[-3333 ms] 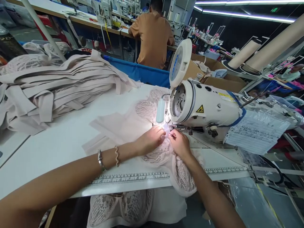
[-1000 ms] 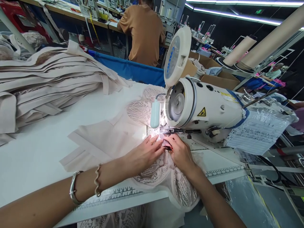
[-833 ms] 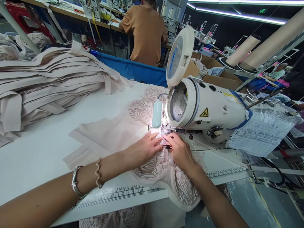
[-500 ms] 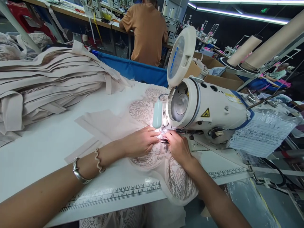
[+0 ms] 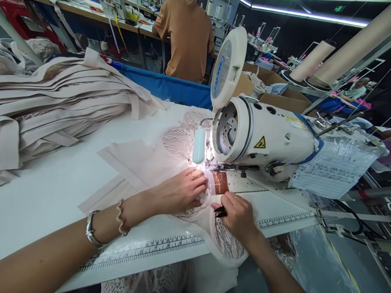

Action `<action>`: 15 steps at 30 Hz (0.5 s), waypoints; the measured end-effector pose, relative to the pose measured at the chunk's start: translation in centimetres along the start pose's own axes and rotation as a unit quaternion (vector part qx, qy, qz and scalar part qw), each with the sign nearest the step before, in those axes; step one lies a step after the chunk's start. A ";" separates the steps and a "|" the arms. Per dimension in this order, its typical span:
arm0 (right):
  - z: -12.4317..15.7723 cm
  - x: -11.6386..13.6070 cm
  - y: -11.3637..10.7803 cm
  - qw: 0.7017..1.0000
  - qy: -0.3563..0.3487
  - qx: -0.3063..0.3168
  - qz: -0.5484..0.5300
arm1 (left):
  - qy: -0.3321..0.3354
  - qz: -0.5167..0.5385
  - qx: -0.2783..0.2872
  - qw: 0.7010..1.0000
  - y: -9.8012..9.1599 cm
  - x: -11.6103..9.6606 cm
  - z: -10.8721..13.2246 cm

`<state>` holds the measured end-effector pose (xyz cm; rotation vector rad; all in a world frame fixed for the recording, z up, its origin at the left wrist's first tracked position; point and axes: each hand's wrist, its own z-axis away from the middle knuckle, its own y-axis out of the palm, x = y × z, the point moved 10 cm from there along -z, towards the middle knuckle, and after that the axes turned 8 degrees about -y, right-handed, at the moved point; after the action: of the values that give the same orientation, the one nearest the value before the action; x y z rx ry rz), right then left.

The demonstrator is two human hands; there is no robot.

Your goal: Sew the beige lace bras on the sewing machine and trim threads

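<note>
While a white sewing machine [image 5: 271, 132] with a black-and-yellow warning triangle stands over the smooth white table [image 5: 45, 203], a pale pink lace-and-mesh garment [image 5: 152, 162] lies spread beneath its needle end and out to its left, one lace cup [image 5: 227, 240] reaching over the table edge in front of it. Both hands are on the wearer's side of the machine, apart from each other. With fingers slightly bent and palm down, the left hand [image 5: 183, 189] rests on the lace just before the needle area; whether it pinches any cloth cannot be told. Nearer the wearer, the right hand [image 5: 235, 209] is closed around small black thread snips [image 5: 220, 211], their tips pointing left, above the lace cup; whether its fingertips also grip the cloth is unclear. Between this hand and the machine, a reddish-brown rectangular patch [image 5: 220, 183] shows on the machine bed. A mint-green oblong lamp [image 5: 199, 144] lights the needle end. Well to the machine's left is a heaped pile of pale fabric bands [image 5: 61, 106]; beyond the machine, a person in a brown shirt [image 5: 189, 40] faces away.
</note>
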<state>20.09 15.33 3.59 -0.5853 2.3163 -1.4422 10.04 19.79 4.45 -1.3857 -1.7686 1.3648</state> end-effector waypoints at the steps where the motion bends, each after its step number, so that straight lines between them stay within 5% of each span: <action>1: -0.3 -0.5 0.1 1.000 0.000 0.007 -0.003 | 0.006 -0.001 0.001 1.000 0.2 0.0 0.0; 8: -2.3 -4.1 3.5 0.965 0.076 0.247 -0.050 | 0.003 0.046 -0.011 0.999 0.0 0.4 -0.1; 15: -3.6 -4.0 4.3 0.948 0.076 0.307 -0.026 | -0.018 0.041 0.003 0.999 -0.4 0.7 -0.3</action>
<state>21.10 21.82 1.53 -0.3584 1.7963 -2.1604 9.94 20.56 4.77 -1.4524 -1.7465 1.4456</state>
